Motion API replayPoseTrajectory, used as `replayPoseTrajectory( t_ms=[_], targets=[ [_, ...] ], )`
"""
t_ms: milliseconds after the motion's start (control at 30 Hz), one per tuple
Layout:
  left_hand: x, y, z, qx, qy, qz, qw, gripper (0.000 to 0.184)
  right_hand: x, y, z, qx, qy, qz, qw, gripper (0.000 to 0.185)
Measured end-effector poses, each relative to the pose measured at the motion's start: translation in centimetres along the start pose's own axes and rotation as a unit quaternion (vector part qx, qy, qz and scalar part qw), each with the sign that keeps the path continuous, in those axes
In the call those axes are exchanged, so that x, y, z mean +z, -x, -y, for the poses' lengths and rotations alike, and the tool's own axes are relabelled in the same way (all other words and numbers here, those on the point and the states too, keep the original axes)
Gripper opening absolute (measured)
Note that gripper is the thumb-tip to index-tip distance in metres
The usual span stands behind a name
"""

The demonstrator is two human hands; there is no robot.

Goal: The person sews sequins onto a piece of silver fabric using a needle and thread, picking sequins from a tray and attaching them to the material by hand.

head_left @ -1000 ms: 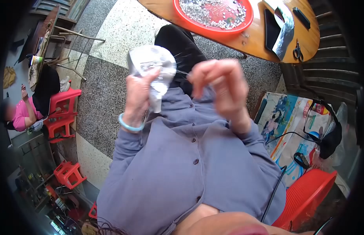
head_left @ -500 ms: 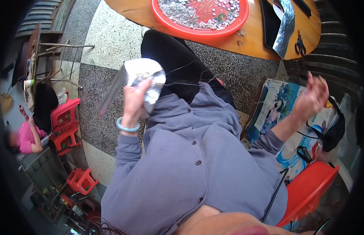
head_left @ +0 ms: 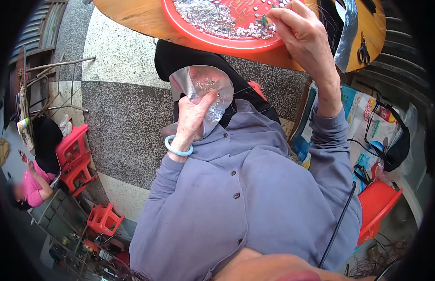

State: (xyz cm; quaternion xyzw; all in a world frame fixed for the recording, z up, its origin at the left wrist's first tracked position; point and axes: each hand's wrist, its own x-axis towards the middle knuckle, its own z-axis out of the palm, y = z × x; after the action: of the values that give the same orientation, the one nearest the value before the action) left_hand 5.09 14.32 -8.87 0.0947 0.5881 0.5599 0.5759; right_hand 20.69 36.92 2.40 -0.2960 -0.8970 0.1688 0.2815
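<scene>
My left hand [head_left: 191, 116], with a pale blue bangle at the wrist, is closed on a shiny silvery sheet [head_left: 217, 79] with a rounded edge, thumb on top, above my lap. Small clear bits show on the sheet near the thumb. Over the right side of a red tray [head_left: 217, 45] is my right hand [head_left: 307, 42]. Its thumb and fingers are pinched together just above clear and silvery beads [head_left: 203, 18] lying in the tray. Whatever the pinch holds is too small to make out. Thin thread strands show beside that hand.
On the wooden table [head_left: 128, 16] lie scissors [head_left: 363, 50] and a silver strip [head_left: 346, 37]. A black bag [head_left: 398, 145] sits on a printed cover at my right, near a red chair [head_left: 376, 210]. Another person [head_left: 37, 185] sits far left near red stools [head_left: 105, 219].
My right hand has moved from the far right to the tray, its fingers now at the beads. My left hand has shifted right with the silvery sheet, which now faces up more.
</scene>
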Motion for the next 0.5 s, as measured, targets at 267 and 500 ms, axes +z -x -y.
replayPoseTrajectory(
  t_ms=[267,500],
  targets=[
    [-0.02,-0.48,0.35,-0.032,0.027,-0.01,0.999,0.031,0.44,-0.4,-0.16,0.023,0.0,0.002,1.0,0.006],
    [-0.26,-0.9,0.67,-0.03,0.009,0.0,1.0,0.031,1.03,-0.63,-0.84,0.002,0.012,-0.012,1.0,0.007]
  ],
)
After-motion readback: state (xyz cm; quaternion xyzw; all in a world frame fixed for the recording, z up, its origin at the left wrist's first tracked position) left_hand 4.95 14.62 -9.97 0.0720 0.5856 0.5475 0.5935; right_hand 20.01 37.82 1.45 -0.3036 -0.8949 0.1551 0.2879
